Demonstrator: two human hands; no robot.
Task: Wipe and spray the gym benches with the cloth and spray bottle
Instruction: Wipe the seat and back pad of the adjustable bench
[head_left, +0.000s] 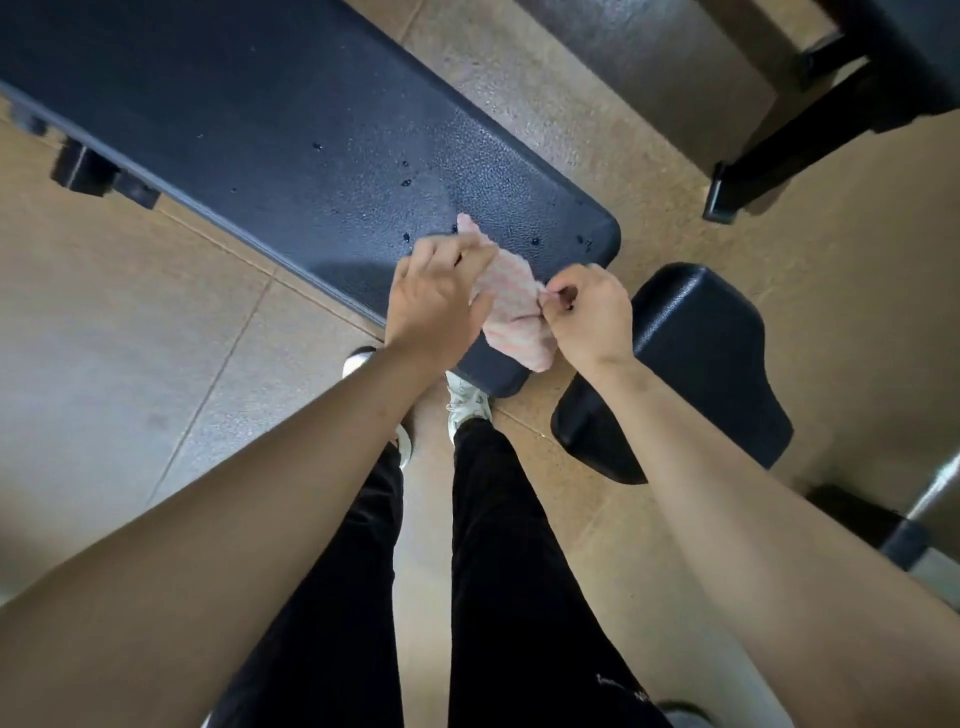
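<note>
We stand at the rounded near end of the dark blue gym bench (291, 135) and hold the pink cloth (511, 312) in the air just above that end, over its near corner. Our left hand (439, 299) grips the cloth's far part: the fingers (467, 254) curl over it, and a tip of the fabric sticks out past them toward the bench's middle. Our right hand (592, 317) is on the other side of the cloth, its fingers (558, 296) clenched in a pinch on the cloth's edge. The cloth hangs bunched between the two hands, its lower fold drooping below the bench's near corner.

Dark droplets (405, 182) speckle the bench's textured pad, most of them near the end where we work. Just beside that end, on our right, lies a smaller dark pad (696, 358). Below the bench's corner we see our pale shoe (467, 402) and black trousers (519, 545) on the tan floor (156, 338). Well beyond the bench, to the far right, stands a black frame (779, 150).
</note>
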